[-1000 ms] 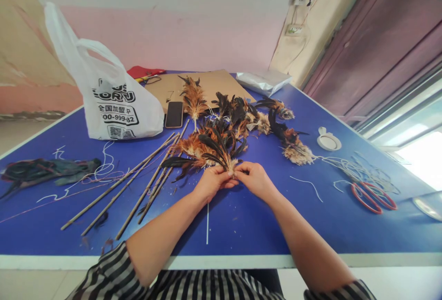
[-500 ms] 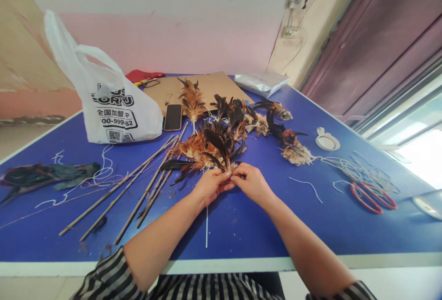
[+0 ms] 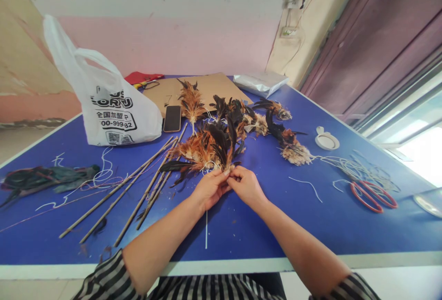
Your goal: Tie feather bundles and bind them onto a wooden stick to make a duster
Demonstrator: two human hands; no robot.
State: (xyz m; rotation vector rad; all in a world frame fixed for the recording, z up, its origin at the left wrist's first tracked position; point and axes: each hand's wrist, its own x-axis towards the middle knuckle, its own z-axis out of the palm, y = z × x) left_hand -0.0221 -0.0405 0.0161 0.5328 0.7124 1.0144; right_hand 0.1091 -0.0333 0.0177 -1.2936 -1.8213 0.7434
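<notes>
Dark feathers [image 3: 224, 141] stand up in a small bunch from between my fingertips. My left hand [image 3: 213, 188] pinches the base of this bunch. Close against it, my right hand [image 3: 246, 184] has its thumb and fingers pressed together at the same base; the quill ends are hidden by the fingers. A pile of brown and black feathers [image 3: 195, 150] lies just behind my hands. White string [image 3: 209, 166] shows at the pile's near edge, and a straight white strand [image 3: 206, 233] lies below my left hand.
Several thin sticks [image 3: 129, 203] lie at the left, by a dark cloth-like bundle [image 3: 48, 178] and loose threads. A white plastic bag [image 3: 117, 102] and phone [image 3: 172, 118] sit behind. Rightward are more feather bunches [image 3: 293, 148], a tape roll [image 3: 327, 141], string [image 3: 359, 171] and red-handled scissors [image 3: 375, 196].
The held dark feathers have swung slightly to the right and stand more upright. My right hand has shifted a little to the left and down. My left hand keeps its pinch.
</notes>
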